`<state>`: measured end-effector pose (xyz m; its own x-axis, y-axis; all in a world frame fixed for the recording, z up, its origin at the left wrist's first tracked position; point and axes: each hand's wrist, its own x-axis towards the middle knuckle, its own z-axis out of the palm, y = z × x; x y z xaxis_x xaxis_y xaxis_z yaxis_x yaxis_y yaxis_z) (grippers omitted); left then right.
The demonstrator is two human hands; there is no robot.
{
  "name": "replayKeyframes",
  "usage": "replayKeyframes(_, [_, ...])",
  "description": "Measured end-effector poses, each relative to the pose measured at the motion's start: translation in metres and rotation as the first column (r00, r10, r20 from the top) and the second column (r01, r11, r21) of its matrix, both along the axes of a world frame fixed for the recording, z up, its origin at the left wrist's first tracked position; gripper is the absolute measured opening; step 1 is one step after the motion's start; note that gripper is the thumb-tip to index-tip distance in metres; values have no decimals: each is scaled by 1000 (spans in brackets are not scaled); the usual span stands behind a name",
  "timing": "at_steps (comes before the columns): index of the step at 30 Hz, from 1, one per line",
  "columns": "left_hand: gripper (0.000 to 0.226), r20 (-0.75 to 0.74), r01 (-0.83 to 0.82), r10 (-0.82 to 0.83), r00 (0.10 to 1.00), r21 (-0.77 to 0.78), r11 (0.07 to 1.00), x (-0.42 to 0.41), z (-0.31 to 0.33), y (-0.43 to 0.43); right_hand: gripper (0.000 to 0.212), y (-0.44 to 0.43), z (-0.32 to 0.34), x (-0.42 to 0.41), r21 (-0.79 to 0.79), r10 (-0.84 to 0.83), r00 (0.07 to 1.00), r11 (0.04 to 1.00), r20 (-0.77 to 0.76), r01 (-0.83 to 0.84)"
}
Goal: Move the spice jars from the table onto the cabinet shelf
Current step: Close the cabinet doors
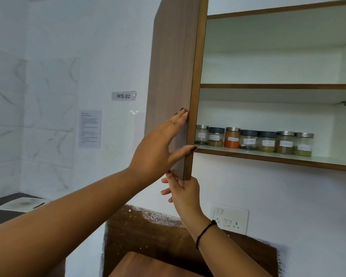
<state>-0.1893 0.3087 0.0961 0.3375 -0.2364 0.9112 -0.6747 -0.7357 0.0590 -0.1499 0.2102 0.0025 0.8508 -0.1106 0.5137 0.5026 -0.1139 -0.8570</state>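
Observation:
Several spice jars [267, 141] stand in a row on the bottom cabinet shelf [268, 158], some with silver lids, some with dark lids. One jar [232, 137] holds orange powder. The wooden cabinet door [172, 66] is swung open to the left of the shelves. My left hand [158, 148] lies against the door's outer face, with its thumb hooked over the front edge. My right hand [185, 192] grips the door's bottom corner from below. No jar is in either hand.
The middle shelf [278, 86] holds nothing. A white switch and socket plate [230, 216] is on the wall below the cabinet. A brown table top [148, 264] shows at the bottom. A white board [22, 203] lies on the dark counter at left.

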Motion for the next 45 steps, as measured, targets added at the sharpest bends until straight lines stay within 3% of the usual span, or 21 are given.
replayKeyframes(3, [76,19,7,-8,1000,64,998,10,2,-19,28,-16,-5,8,-64,-124,991,990,43,126])
replayKeyframes(10, [77,67,14,-23,998,123,992,41,4,-57,35,-57,-9,18,-85,-212,976,973,57,216])
replayKeyframes(19, [82,64,43,-57,996,204,978,81,1,-100,20,-90,-7,30,48,-191,978,981,78,188])
replayKeyframes(25, [85,40,49,-59,997,205,977,106,1,-127,1,-117,-10,51,155,-293,951,949,101,276])
replayKeyframes(29, [85,38,56,-65,997,201,978,125,-1,-143,24,-139,-7,58,208,-341,920,931,192,302])
replayKeyframes(34, [84,51,44,-55,997,193,980,144,-2,-162,25,-170,1,73,228,-374,887,920,272,319])
replayKeyframes(45, [82,85,-76,59,995,208,975,181,1,-200,25,-213,10,118,200,-362,890,928,278,315])
